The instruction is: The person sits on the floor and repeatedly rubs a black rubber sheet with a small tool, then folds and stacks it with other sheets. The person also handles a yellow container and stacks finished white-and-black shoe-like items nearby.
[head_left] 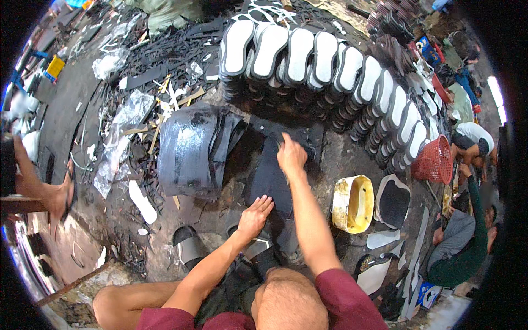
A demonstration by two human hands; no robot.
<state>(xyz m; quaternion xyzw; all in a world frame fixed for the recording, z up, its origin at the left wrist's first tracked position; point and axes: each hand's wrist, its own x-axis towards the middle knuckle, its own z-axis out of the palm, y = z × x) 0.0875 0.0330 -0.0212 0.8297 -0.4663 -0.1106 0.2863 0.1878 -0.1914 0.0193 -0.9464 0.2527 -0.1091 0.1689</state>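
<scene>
A dark, flat black sheet (268,179) lies on the ground in front of me. On its near edge my left hand (256,217) rests with fingers stretched out flat. Over the sheet's far right part is my right hand (291,157), its fingers curled and one digit pointing away from me. What it grips, if anything, is too small to make out. Left of the sheet stands a thick, curved stack of shiny black sheets (192,151). A yellow-rimmed, stained container (353,203) sits to the right of my right forearm.
Stacked shoe soles with white tops (302,55) curve around the far and right side. A red basket (433,159) stands at their end. Black scraps (181,52) and clear plastic (129,113) litter the left. Another person's foot (58,198) is at far left; people crouch at right.
</scene>
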